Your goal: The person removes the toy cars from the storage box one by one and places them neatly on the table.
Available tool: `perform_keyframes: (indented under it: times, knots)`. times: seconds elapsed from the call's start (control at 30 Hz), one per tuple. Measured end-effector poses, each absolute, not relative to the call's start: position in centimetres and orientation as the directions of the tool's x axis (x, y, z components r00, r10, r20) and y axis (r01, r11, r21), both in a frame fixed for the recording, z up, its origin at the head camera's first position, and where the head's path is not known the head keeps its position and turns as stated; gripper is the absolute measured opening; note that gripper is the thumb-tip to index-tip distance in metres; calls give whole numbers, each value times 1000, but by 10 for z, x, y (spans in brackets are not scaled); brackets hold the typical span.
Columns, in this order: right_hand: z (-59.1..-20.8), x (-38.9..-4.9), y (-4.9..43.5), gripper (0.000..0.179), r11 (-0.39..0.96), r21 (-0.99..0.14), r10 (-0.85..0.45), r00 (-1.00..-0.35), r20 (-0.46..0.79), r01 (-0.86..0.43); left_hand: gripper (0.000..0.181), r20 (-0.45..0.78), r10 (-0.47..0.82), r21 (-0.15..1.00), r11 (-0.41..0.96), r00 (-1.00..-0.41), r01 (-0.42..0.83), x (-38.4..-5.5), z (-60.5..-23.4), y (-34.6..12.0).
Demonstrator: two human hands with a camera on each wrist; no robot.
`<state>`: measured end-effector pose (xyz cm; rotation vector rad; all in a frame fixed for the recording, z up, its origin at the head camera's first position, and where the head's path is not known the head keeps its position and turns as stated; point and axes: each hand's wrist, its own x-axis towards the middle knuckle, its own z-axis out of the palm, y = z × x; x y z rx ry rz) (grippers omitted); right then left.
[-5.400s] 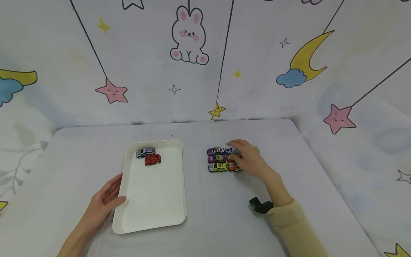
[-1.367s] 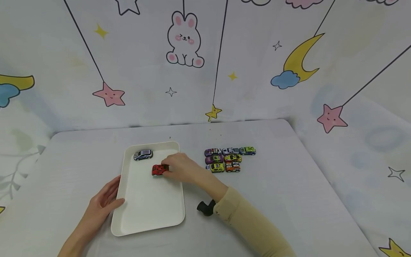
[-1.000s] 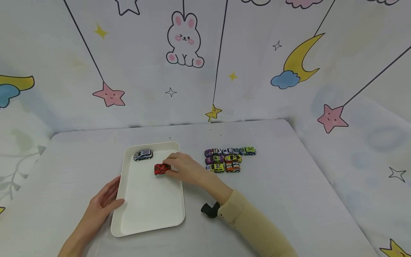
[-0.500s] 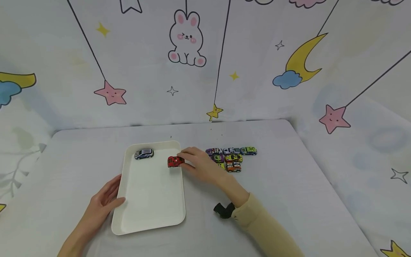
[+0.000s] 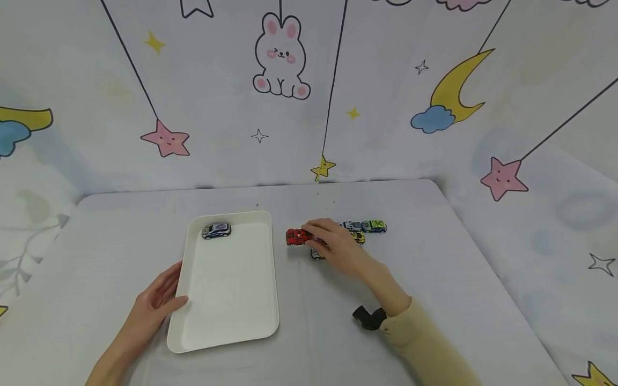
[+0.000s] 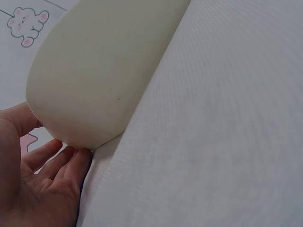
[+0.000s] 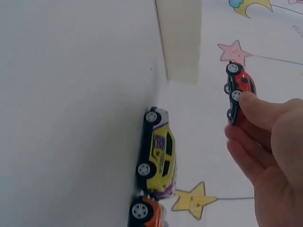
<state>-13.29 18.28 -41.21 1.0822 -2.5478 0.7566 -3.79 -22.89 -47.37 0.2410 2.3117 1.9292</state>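
My right hand (image 5: 345, 252) pinches a red toy car (image 5: 296, 236) between thumb and fingers, to the right of the white tray (image 5: 227, 292). In the right wrist view the red car's wheels face the camera side, raised off the table. My left hand (image 5: 152, 305) grips the tray's left edge, thumb over the rim and fingers against the outer wall. One silver toy car (image 5: 216, 230) sits in the tray's far left corner. Under and behind the right hand stand several other toy cars, partly hidden: a green one (image 5: 374, 226) and a yellow one (image 7: 160, 151) show.
The table (image 5: 425, 257) is covered in white cloth. Behind it rises a wall cloth (image 5: 217, 107) printed with a rabbit, stars and moons. An orange car (image 7: 144, 213) stands close by the yellow one. A black wrist camera (image 5: 369, 318) is on the right forearm.
My right hand has lifted the red car out of the tray and carried it right, to the left end of the car group. The left hand has stayed on the tray.
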Motion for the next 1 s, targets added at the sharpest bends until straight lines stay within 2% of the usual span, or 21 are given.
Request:
perform_keyframes:
  times: [0.53,1.0]
  knots:
    - [-427,-123,247,38,659,-366,-480,-742,468,-657,68,-10,201,983,180,-980,27,-38,-473,-229]
    - [-450,-121,298,39,729,-390,-315,-781,539,-563,68,-12,202,981,191,-979,28,-38,-474,-229]
